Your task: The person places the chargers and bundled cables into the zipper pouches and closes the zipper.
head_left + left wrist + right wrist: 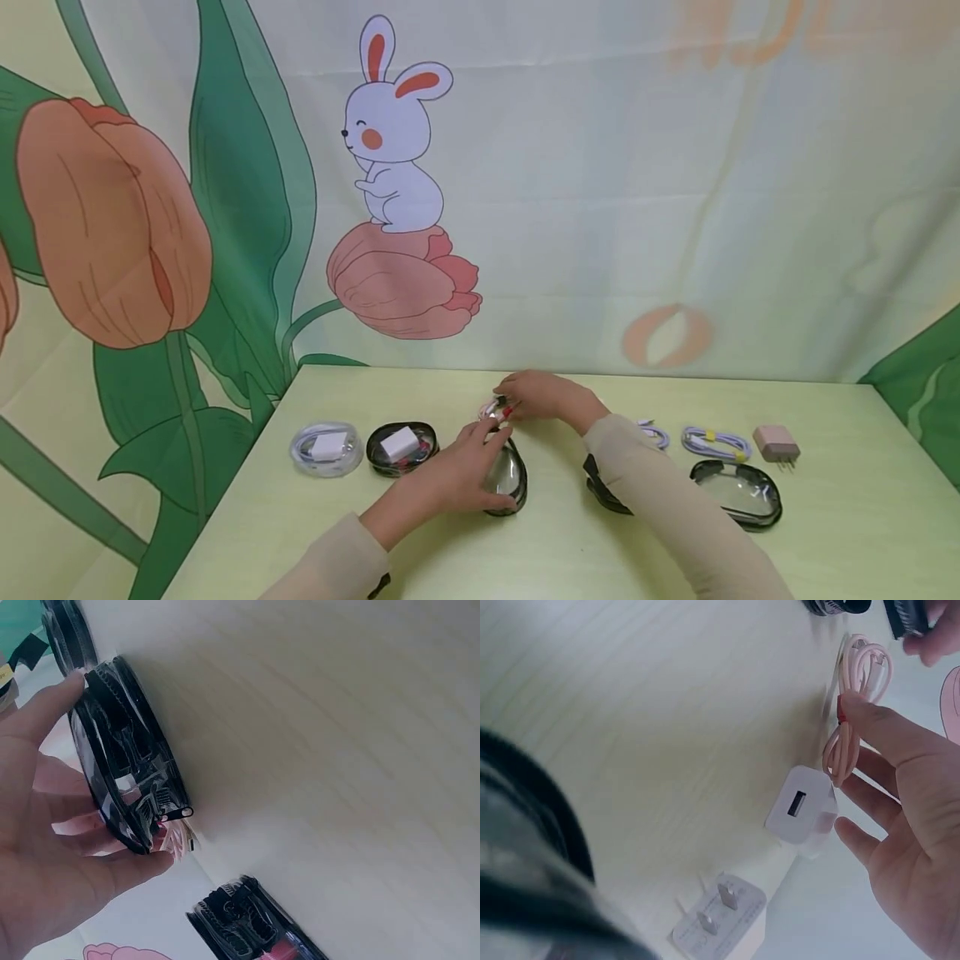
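Observation:
My left hand [465,471] grips a small clear zip pouch [512,477] with black edging, its fingers spread along the sides. In the left wrist view the pouch [135,757] stands between thumb and fingers, its black zipper toward the camera. My right hand [919,787] pinches a coiled pink cable [844,750] bound with a red tie, just beyond the pouch. In the right wrist view a white charger block [799,806] with a USB port sits close to the right fingertips.
On the left lie a clear pouch [302,456] and a black-edged pouch [431,429], each topped with a white charger. To the right are a banded white cable [716,443], a pink charger [776,442] and another black-edged pouch [738,492]. A further pouch [600,492] is partly behind the right sleeve.

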The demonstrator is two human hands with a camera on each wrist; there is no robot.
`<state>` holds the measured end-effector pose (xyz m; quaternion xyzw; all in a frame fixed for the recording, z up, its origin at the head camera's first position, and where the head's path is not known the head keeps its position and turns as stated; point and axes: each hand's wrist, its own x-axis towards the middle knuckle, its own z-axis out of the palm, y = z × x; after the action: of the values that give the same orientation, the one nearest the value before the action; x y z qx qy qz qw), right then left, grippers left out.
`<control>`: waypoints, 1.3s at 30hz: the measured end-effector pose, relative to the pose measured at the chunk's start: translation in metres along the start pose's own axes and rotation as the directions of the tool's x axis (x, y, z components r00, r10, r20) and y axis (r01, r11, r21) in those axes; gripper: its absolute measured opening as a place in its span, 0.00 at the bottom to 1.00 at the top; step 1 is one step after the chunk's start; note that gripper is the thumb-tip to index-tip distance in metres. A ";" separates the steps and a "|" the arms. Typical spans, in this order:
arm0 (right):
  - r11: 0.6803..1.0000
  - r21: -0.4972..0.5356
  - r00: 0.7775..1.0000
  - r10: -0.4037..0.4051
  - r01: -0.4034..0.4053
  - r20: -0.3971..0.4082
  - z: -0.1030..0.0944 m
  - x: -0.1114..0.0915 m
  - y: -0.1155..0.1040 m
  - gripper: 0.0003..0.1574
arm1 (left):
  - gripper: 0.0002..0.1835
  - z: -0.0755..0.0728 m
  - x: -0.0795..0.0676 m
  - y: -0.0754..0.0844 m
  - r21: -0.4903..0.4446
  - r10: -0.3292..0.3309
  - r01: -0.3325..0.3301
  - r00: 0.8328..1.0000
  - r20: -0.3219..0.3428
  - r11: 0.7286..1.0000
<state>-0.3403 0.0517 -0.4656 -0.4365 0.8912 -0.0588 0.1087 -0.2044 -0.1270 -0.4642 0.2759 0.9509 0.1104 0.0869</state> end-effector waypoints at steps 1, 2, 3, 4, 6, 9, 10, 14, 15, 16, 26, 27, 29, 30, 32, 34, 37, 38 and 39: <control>1.000 -0.003 1.000 0.004 -0.004 -0.003 0.001 0.001 0.000 0.28 | 0.55 0.000 -0.001 0.000 -0.008 -0.007 0.007 1.000 -0.012 1.000; 1.000 -0.006 1.000 0.007 -0.007 -0.005 0.002 0.003 0.000 0.27 | 0.55 0.000 -0.002 0.000 -0.012 -0.013 0.013 1.000 -0.025 1.000; 1.000 -0.005 1.000 0.011 -0.011 -0.007 0.003 0.004 0.000 0.26 | 0.55 0.000 -0.002 0.000 -0.019 -0.018 0.018 0.999 -0.037 1.000; 1.000 -0.004 1.000 0.015 -0.015 -0.007 0.004 0.005 0.001 0.25 | 0.55 0.001 -0.003 -0.001 -0.026 -0.022 0.021 0.999 -0.050 0.999; 1.000 0.000 1.000 0.021 -0.021 -0.013 0.005 0.008 0.001 0.25 | 0.56 0.001 -0.004 -0.002 -0.042 -0.035 0.032 0.997 -0.070 0.999; 1.000 0.015 0.999 0.026 -0.025 -0.029 0.008 0.011 0.003 0.23 | 0.56 0.001 -0.006 -0.005 -0.076 -0.051 0.045 0.994 -0.093 0.996; 0.999 0.020 0.999 0.028 -0.027 -0.035 0.009 0.012 0.003 0.23 | 0.56 0.002 -0.007 -0.005 -0.082 -0.054 0.045 0.994 -0.100 0.996; 0.999 0.037 0.998 0.030 -0.028 -0.061 0.010 0.014 0.004 0.21 | 0.56 0.001 -0.008 -0.007 -0.101 -0.053 0.041 0.991 -0.120 0.994; 0.999 0.039 0.997 0.030 -0.028 -0.066 0.010 0.015 0.004 0.21 | 0.56 0.001 -0.008 -0.007 -0.100 -0.050 0.038 0.991 -0.126 0.994; 0.999 0.038 0.997 0.027 -0.025 -0.073 0.011 0.015 0.004 0.21 | 0.55 0.001 -0.008 -0.008 -0.105 -0.048 0.035 0.990 -0.134 0.994; 1.000 -0.004 0.979 0.027 -0.028 -0.202 0.016 0.011 0.008 0.16 | 0.53 0.015 -0.006 -0.009 -0.207 0.004 -0.069 0.954 -0.299 0.976; 0.999 -0.005 0.976 0.032 -0.034 -0.213 0.016 0.010 0.009 0.15 | 0.53 0.016 -0.006 -0.008 -0.215 -0.004 -0.064 0.953 -0.302 0.974; 0.999 -0.011 0.973 0.037 -0.041 -0.229 0.015 0.008 0.010 0.15 | 0.54 0.017 -0.006 -0.006 -0.227 -0.025 -0.046 0.954 -0.299 0.973; 0.999 -0.011 0.971 0.038 -0.042 -0.236 0.015 0.007 0.009 0.15 | 0.54 0.017 -0.005 -0.006 -0.230 -0.033 -0.038 0.954 -0.299 0.972; 0.999 -0.012 0.969 0.041 -0.045 -0.243 0.013 0.005 0.009 0.15 | 0.55 0.017 -0.004 -0.005 -0.238 -0.050 -0.023 0.954 -0.296 0.971; 0.999 -0.011 0.968 0.043 -0.047 -0.248 0.012 0.003 0.008 0.15 | 0.55 0.017 -0.003 -0.004 -0.245 -0.064 -0.010 0.954 -0.292 0.969; 0.999 -0.005 0.968 0.052 -0.054 -0.246 0.011 -0.001 0.006 0.16 | 0.55 0.019 -0.002 -0.004 -0.249 -0.072 -0.002 0.955 -0.289 0.969; 0.999 -0.003 0.968 0.052 -0.054 -0.246 0.011 -0.002 0.006 0.16 | 0.55 0.019 -0.001 -0.004 -0.251 -0.076 0.001 0.955 -0.288 0.968; 0.999 -0.002 0.967 0.050 -0.052 -0.248 0.010 -0.004 0.005 0.16 | 0.55 0.019 -0.001 -0.003 -0.251 -0.079 0.005 0.954 -0.288 0.968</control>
<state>-0.3397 0.0579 -0.4761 -0.4031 0.9089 -0.1065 -0.0038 -0.2005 -0.1273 -0.4836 0.2228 0.9377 0.2660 -0.0201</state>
